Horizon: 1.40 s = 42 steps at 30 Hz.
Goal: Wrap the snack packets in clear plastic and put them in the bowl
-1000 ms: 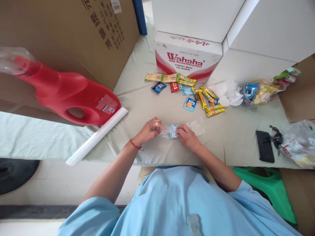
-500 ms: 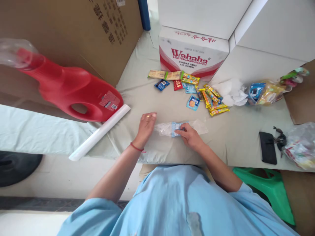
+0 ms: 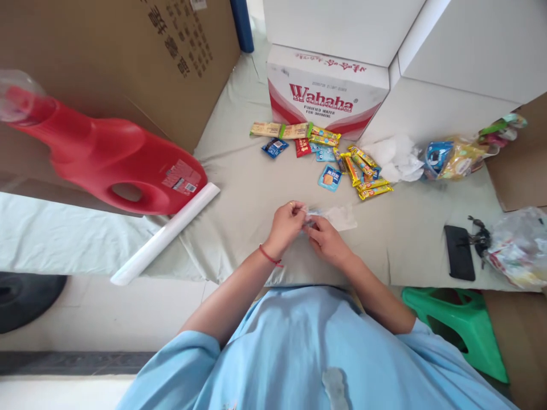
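Note:
A clear plastic bag (image 3: pixel 342 217) with a light-blue printed part lies flat before me, its right end spread on the cloth. My left hand (image 3: pixel 288 225), with a red cord at the wrist, pinches the bag's left part. Close against it, my right hand (image 3: pixel 327 238) has its fingers closed on the bag's blue part. Fingers cover most of that part. Beyond the hands lie a light-blue snack packet (image 3: pixel 329 177), a dark-blue packet (image 3: pixel 274 147), a red packet (image 3: pixel 303 148) and several yellow-wrapped snack bars (image 3: pixel 362 165).
A red jug (image 3: pixel 123 154) and a white roll (image 3: pixel 166 234) are at the left. A Wahaba-style carton printed "Wahaha" (image 3: pixel 327 91) stands behind the snacks. At the right are a black phone (image 3: pixel 459 253), keys (image 3: pixel 481 238), a stuffed plastic bag (image 3: pixel 519 247) and a green stool (image 3: pixel 464 324).
My left hand has moved right from beside the bag and now grips it next to my right hand. The bag's left part is gathered in. The view has shifted slightly.

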Motion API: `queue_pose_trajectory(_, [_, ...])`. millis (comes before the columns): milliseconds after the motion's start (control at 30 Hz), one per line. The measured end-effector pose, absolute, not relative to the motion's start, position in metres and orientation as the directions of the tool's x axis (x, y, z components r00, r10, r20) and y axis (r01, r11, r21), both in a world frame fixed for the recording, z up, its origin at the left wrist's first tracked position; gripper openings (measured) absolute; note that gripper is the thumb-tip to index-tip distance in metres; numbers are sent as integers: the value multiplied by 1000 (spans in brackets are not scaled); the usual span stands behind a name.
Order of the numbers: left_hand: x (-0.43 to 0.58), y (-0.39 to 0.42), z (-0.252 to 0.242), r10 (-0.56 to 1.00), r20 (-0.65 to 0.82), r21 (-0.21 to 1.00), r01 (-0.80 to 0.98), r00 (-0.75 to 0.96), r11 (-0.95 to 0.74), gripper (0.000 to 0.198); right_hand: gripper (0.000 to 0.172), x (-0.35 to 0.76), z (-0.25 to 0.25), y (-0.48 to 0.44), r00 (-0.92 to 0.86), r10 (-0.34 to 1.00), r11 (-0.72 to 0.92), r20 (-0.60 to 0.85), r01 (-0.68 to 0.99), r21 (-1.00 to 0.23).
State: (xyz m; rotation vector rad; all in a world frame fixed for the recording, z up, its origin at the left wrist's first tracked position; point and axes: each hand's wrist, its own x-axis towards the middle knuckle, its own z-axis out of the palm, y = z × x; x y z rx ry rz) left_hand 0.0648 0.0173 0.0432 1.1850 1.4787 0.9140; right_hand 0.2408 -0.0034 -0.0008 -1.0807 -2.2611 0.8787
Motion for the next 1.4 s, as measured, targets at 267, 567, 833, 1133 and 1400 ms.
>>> queue_pose_trajectory(267, [75, 7, 24, 989, -98, 880, 474, 110, 35, 41, 32, 305, 24, -2, -149, 985, 150, 87, 491, -858])
queue_pose_trajectory(567, [91, -12, 17, 941, 92, 629, 714, 324, -308, 56, 53, 303, -3, 47, -20, 999, 36, 37, 856, -515])
queue_pose_trajectory(833, [96, -26, 22, 922, 47, 384, 845, 385, -372, 47, 15, 313, 9, 28, -53, 997, 81, 62, 726, -682])
queue_pose_trajectory(1133, [83, -30, 24, 900, 55, 433, 802, 432, -411, 39, 18, 208, 43, 56, -350, 931, 256, -98, 823, -507])
queue_pose_trajectory(1400, [13, -74, 17, 938, 80, 600, 735, 337, -315, 31, 40, 180, 42, 4, -476, 879, 455, -19, 851, -264])
